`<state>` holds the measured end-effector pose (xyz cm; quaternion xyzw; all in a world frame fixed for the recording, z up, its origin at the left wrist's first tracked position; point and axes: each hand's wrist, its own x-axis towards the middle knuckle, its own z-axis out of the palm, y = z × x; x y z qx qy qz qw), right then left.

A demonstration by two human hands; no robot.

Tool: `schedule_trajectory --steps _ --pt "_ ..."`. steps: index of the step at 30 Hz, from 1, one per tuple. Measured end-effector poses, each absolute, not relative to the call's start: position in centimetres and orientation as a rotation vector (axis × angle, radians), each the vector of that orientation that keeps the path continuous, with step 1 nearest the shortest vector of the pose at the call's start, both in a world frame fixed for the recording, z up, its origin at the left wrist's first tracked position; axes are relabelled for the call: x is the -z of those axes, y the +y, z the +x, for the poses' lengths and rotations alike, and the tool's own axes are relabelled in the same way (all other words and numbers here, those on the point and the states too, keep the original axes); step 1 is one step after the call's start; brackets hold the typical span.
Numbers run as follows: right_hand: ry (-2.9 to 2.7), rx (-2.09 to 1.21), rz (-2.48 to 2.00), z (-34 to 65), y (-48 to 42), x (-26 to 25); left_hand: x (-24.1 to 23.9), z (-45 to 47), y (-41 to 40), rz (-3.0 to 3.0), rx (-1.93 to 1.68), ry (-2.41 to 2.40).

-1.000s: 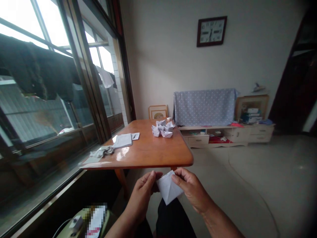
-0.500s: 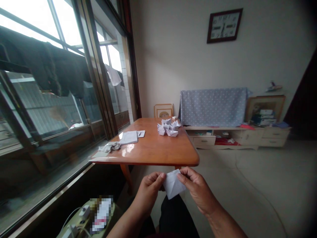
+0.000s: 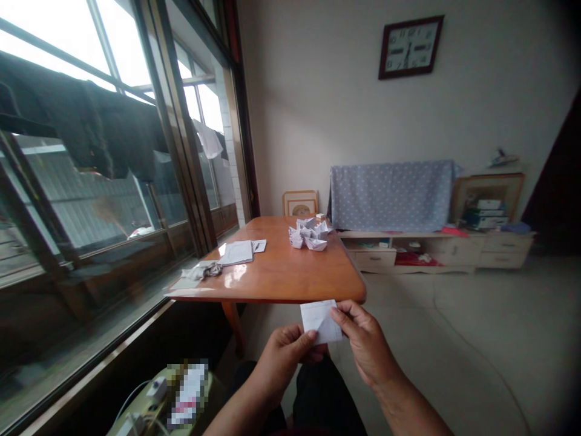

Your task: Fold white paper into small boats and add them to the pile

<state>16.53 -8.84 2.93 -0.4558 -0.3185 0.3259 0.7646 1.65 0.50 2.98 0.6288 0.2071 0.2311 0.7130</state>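
Note:
A small folded piece of white paper (image 3: pixel 320 320) is held in front of me, just below the near edge of the wooden table (image 3: pixel 276 278). My left hand (image 3: pixel 284 357) pinches its lower left corner with thumb and fingers closed. My right hand (image 3: pixel 365 342) grips its right side, fingers also closed. A heap of folded white paper boats (image 3: pixel 308 235) lies at the far side of the table. A stack of flat paper sheets (image 3: pixel 236 252) rests at the table's left.
Crumpled cloth or paper (image 3: pixel 202 271) lies near the table's left front corner. Large windows (image 3: pixel 91 181) run along the left. A low TV cabinet (image 3: pixel 436 248) with a dotted cloth cover (image 3: pixel 390 194) stands at the back wall. A clock (image 3: pixel 411 47) hangs above.
The paper has turned from a diamond with its point down to a squarer, flatter shape held higher. My left hand has slid lower, under the paper's corner.

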Motion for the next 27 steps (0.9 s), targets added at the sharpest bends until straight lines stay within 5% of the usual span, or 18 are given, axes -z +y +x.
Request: schedule_trajectory --steps 27 --pt "-0.572 -0.757 -0.91 18.2 -8.7 -3.2 -3.8 1.9 0.8 1.472 -0.603 0.354"
